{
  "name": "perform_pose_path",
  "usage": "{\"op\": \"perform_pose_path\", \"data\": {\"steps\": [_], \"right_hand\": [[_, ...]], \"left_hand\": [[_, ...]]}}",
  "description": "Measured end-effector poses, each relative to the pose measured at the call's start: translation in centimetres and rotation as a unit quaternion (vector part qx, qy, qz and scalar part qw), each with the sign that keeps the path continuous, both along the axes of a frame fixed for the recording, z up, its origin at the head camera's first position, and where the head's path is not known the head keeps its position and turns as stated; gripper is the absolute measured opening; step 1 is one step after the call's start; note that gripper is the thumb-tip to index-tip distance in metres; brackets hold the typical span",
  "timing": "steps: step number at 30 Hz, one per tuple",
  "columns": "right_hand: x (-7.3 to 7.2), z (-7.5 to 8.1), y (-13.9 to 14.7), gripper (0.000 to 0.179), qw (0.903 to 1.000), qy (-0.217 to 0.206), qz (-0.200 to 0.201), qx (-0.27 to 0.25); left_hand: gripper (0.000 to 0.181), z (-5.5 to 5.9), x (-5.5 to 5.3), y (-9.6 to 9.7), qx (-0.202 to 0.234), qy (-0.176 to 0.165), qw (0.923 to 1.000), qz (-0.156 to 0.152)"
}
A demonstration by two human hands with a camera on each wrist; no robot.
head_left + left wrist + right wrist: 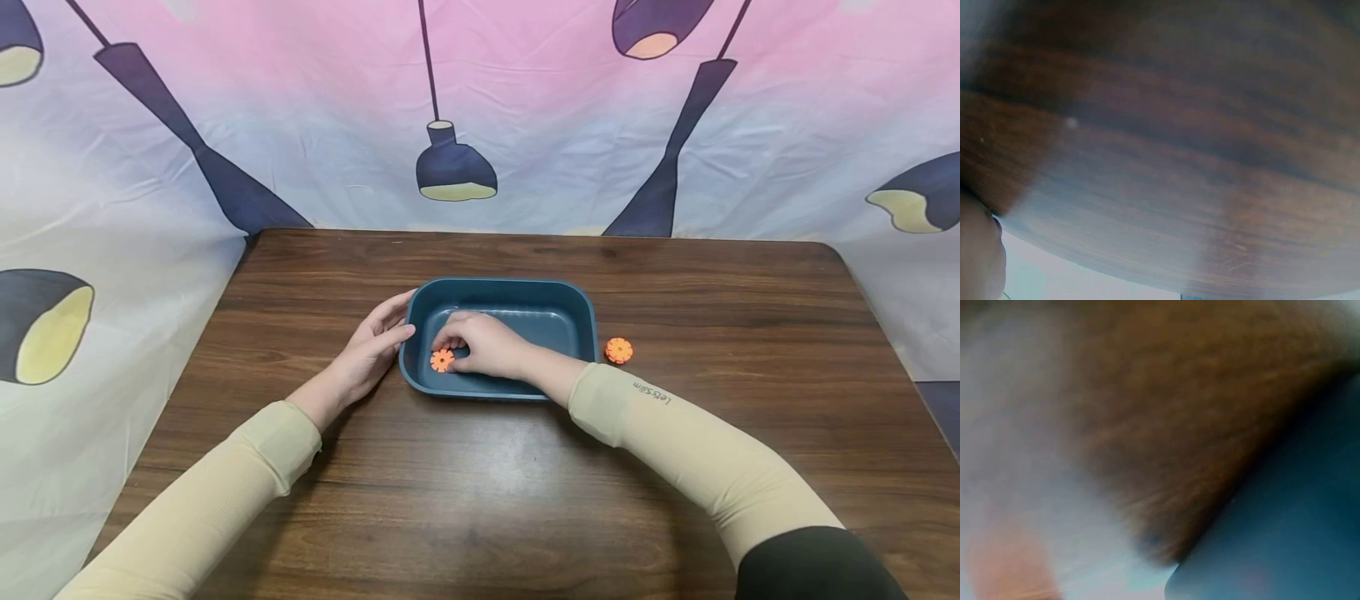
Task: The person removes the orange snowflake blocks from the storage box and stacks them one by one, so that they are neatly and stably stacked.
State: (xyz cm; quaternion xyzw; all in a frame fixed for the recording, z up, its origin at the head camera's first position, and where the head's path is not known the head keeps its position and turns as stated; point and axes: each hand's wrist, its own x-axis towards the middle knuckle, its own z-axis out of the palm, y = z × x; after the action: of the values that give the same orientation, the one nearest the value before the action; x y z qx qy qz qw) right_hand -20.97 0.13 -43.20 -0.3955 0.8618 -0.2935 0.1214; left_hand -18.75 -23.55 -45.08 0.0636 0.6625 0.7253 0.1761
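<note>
A dark teal tray (570, 340) with rounded corners stands on the brown wooden table. My left hand (367, 354) rests against the tray's left outer wall, thumb by the rim and fingers extended. Inside the tray, at its left end, my right hand (483, 343) pinches a small orange notched disc (442, 360) between thumb and fingers. Just right of the tray, on the table, lie orange notched discs (619, 350) that look stacked. The tray's wall (1297, 519) fills the lower right of the blurred right wrist view. Part of a hand (980, 253) shows in the left wrist view.
The wooden table (480, 492) reaches back to a printed cloth (360, 100) with lamp drawings, which hangs behind and at the sides. Pale sleeves (675, 433) cover both forearms, the right one crossing over the tray's front right rim.
</note>
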Motion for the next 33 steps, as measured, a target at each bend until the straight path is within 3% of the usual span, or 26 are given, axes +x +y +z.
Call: {"op": "perform_pose_path", "data": {"steps": [16, 33], "right_hand": [[-0.4, 0.7, 0.7, 0.007, 0.9980, -0.019, -0.047, -0.038], [-0.7, 3.4, 4.6, 0.006, 0.9921, -0.049, -0.078, -0.085]], "left_hand": [[0.061, 0.0, -0.1, 0.1, -0.010, 0.000, 0.9999, 0.006], [0.060, 0.1, 0.1, 0.1, 0.001, 0.003, 1.0000, 0.008]]}}
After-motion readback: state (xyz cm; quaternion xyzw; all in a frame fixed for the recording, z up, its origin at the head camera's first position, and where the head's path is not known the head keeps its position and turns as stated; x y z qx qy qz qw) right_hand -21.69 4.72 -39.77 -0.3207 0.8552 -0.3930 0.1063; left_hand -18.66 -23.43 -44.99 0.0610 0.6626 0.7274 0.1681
